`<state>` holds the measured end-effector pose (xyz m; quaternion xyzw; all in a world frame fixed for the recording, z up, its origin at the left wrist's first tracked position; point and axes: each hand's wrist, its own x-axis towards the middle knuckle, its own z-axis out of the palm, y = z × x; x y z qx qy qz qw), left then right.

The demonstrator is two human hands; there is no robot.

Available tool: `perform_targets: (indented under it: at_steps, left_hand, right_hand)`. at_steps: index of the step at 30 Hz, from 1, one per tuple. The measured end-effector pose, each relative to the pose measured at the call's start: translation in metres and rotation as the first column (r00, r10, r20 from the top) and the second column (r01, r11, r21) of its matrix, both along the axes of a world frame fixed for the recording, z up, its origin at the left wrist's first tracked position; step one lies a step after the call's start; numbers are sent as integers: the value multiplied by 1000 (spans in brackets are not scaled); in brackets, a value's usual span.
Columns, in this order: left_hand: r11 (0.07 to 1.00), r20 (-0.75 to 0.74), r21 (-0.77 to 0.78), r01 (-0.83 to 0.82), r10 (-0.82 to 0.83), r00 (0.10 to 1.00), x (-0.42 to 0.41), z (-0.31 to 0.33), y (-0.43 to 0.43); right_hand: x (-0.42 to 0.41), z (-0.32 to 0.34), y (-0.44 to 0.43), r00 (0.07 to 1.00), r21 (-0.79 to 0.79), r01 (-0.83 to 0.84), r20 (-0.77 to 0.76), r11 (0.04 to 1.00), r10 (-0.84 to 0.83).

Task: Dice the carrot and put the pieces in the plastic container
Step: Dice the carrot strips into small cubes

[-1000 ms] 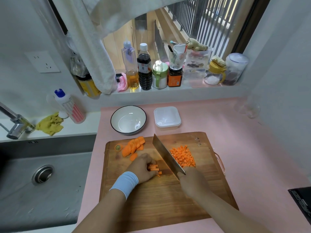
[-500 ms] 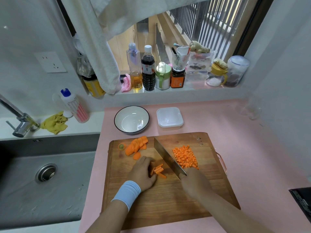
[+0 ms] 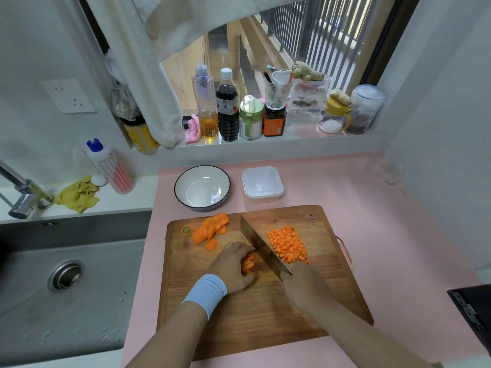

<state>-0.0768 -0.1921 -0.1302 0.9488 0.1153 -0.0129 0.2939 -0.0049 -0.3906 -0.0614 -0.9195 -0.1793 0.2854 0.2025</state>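
Observation:
On the wooden cutting board [image 3: 239,314] my left hand [image 3: 231,266] holds a small bundle of carrot sticks [image 3: 247,264] under curled fingers. My right hand [image 3: 305,288] grips the handle of a cleaver [image 3: 261,248], whose blade stands on the board right beside the sticks. A heap of diced carrot [image 3: 288,244] lies to the right of the blade. Sliced carrot rounds [image 3: 211,229] and the carrot's stem end [image 3: 187,230] sit at the board's far left. The plastic container [image 3: 262,185], white and open, stands behind the board with nothing orange in it.
A white bowl [image 3: 202,187] with a dark rim stands left of the container. The steel sink [image 3: 66,274] and tap [image 3: 24,192] lie to the left. Bottles and jars [image 3: 227,107] line the windowsill. A dark appliance corner [image 3: 473,312] shows at right.
My left hand has gathered the carrot sticks closer under its fingers, and the cleaver blade now stands against them. The view has shifted slightly.

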Motion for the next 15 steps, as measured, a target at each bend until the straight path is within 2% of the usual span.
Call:
perform_targets:
  at_steps: [2,7,9,15]
  left_hand:
    - [999,4,48,12,-13,1000,-4,-7,-5]
    - [976,85,-2,-216,216,973,-6,-13,-19]
    - [968,89,-15,-251,251,964,-8,-13,-22]
    - [989,137,-61,-133,141,980,-27,-15,-7]
  right_hand:
    - [-1,0,-1,1000,13,0,-5,1000,1]
    - [0,1,-2,1000,-3,-4,12,1000,4]
    - [1,0,-3,1000,-3,0,10,1000,0]
    - [-4,0,-4,1000,26,-9,31,1000,8]
